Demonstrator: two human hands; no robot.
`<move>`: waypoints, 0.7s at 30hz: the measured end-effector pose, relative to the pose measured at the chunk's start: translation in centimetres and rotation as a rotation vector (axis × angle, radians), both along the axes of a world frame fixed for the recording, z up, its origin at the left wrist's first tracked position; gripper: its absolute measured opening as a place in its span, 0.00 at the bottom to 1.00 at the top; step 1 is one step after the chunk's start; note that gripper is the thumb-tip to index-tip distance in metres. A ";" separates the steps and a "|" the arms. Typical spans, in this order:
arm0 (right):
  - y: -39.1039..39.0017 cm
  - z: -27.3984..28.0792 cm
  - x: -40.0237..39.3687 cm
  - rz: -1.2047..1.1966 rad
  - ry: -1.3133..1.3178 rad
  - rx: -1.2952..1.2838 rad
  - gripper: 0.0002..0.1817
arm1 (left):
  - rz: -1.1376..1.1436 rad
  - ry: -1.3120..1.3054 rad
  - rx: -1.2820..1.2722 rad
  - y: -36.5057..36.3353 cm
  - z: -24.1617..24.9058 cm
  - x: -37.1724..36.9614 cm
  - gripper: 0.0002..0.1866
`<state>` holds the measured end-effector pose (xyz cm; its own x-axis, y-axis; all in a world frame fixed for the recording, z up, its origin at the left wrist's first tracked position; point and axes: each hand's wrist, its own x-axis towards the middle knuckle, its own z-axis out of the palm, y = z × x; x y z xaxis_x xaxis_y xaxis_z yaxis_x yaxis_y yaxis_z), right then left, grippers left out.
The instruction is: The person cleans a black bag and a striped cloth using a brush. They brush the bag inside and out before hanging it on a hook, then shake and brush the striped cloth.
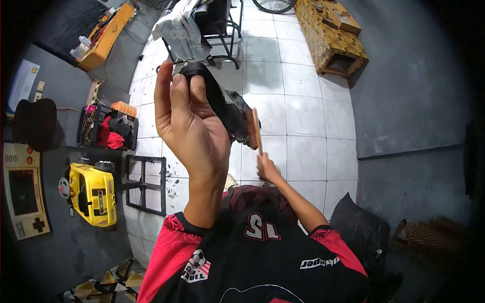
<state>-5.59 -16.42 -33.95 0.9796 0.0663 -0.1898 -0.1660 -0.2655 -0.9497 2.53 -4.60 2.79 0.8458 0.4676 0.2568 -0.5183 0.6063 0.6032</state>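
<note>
My left hand [194, 118] is raised close to the camera, with some fingers hooked into the opening of a black shoe [222, 103] and others stretched up beside it. The shoe tilts away down to the right, its brownish underside showing at the far end. Lower down, my right hand [268, 167] is closed around a thin, tan, stick-like wooden tool [256, 129]. The tool stands upright in the view, right along the shoe's brownish end. I cannot tell whether it has bristles.
White floor tiles [303, 116] spread below, with dark scraps at left. A black frame [145, 185], a yellow toy car [96, 194] and a filled crate [108, 129] line the left. A cloth-draped chair [182, 30] stands ahead, a woven-pattern box [328, 43] at upper right, a dark cushion [359, 224] at lower right.
</note>
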 end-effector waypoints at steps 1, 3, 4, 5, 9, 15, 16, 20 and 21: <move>-2.4 -9.2 -0.3 0.197 0.019 -0.343 0.13 | 0.016 0.011 -0.011 0.0 -0.1 0.0 0.14; -4.1 -11.9 -1.3 0.237 0.260 -0.253 0.18 | 0.036 0.013 -0.012 -0.1 -0.1 0.2 0.14; -5.0 -13.2 -1.8 0.251 0.380 -0.219 0.21 | 0.048 0.002 -0.003 0.0 -0.2 0.3 0.14; -4.9 -12.7 -2.2 0.212 0.290 -0.208 0.21 | 0.062 -0.009 0.005 0.0 -0.2 0.5 0.14; -0.6 4.5 -0.9 -0.178 0.434 0.449 0.15 | 0.010 -0.029 0.001 -0.3 -0.3 1.0 0.14; 1.5 9.9 0.4 -0.074 -0.247 0.149 0.19 | -0.107 -0.081 -0.029 -0.9 1.4 -0.2 0.16; 1.4 9.5 0.3 -0.092 -0.148 0.168 0.19 | -0.150 -0.089 -0.043 -0.7 1.9 -0.5 0.16; -1.3 4.2 -0.5 -0.037 0.127 -0.055 0.17 | -0.344 -0.298 -0.173 1.3 2.3 -1.0 0.21; -2.9 -1.6 -1.2 0.149 0.071 -0.346 0.15 | -0.403 -0.337 -0.205 1.8 2.3 -1.1 0.21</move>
